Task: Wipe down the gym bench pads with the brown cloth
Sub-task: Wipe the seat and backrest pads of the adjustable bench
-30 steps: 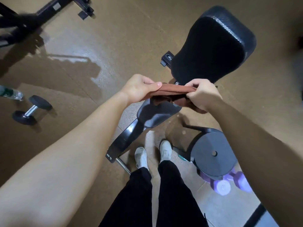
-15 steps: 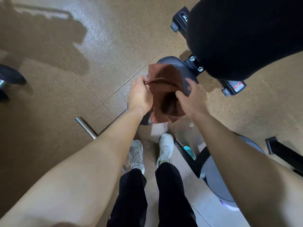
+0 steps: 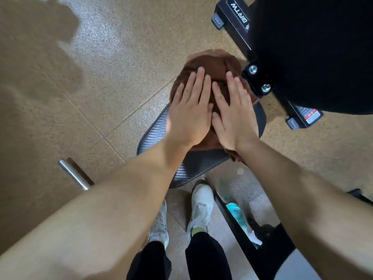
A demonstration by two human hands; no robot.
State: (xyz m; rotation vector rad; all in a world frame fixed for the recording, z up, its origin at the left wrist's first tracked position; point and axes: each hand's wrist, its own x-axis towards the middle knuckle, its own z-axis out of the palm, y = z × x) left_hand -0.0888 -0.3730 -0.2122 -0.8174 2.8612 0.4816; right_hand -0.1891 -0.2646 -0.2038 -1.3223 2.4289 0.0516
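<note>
Both hands flat, fingers (image 3: 198, 77) released and spread, gripping nothing: left hand (image 3: 188, 116) and right hand (image 3: 235, 120) side by side, pressing the cloth (image 3: 214, 61) onto the far end of the seat pad (image 3: 155, 134), just beside the bolted bracket (image 3: 256, 79) under the back pad (image 3: 314, 53). Likely trouble: cloth bunching or sliding out from under open palms on the slick pad, knuckles catching the bolts on a far stroke, near and left pad areas left unwiped. Cloth brown, soft, rumpled, mostly hidden under the hands, a corner hanging off the pad's near right edge.
</note>
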